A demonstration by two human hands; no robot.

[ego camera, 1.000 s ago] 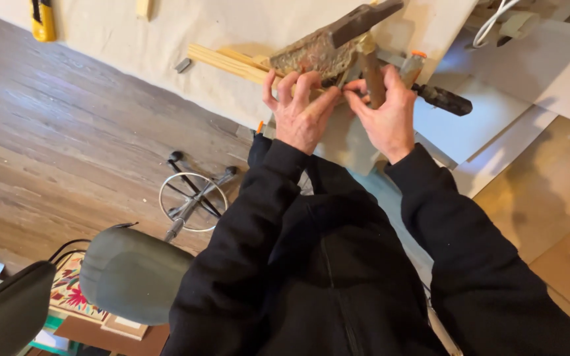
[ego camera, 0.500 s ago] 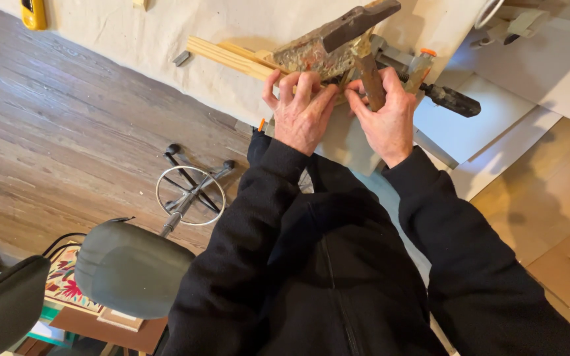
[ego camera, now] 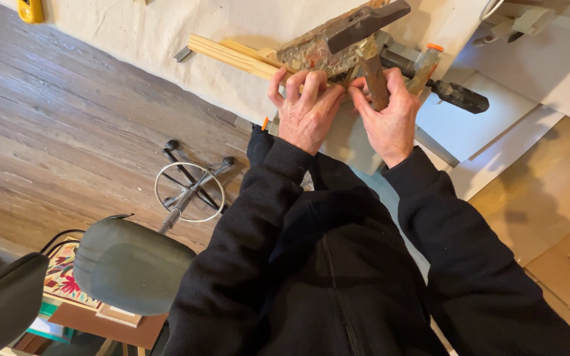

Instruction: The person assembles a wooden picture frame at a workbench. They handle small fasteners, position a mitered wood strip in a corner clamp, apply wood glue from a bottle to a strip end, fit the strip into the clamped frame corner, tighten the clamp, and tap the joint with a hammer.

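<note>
My left hand (ego camera: 307, 112) rests with spread fingers on a paint-stained wooden block (ego camera: 318, 51) at the edge of a cloth-covered bench (ego camera: 153, 33). My right hand (ego camera: 388, 118) pinches a narrow brown wooden piece (ego camera: 372, 78) standing against that block. A dark bar (ego camera: 359, 25) lies across the block's top. A bar clamp with a black handle (ego camera: 456, 97) and orange tip runs behind my right hand. Pale wooden strips (ego camera: 229, 56) stick out to the left under the block.
A grey swivel stool (ego camera: 130, 264) with a star base (ego camera: 189, 191) stands on the wooden floor at lower left. White boards (ego camera: 496, 125) and cardboard (ego camera: 549, 198) lie on the right. A yellow tool (ego camera: 31, 10) sits at the bench's top left.
Both hands have stayed on the block and the narrow piece with only small finger shifts. The view has drifted slightly, moving the scene up and left.
</note>
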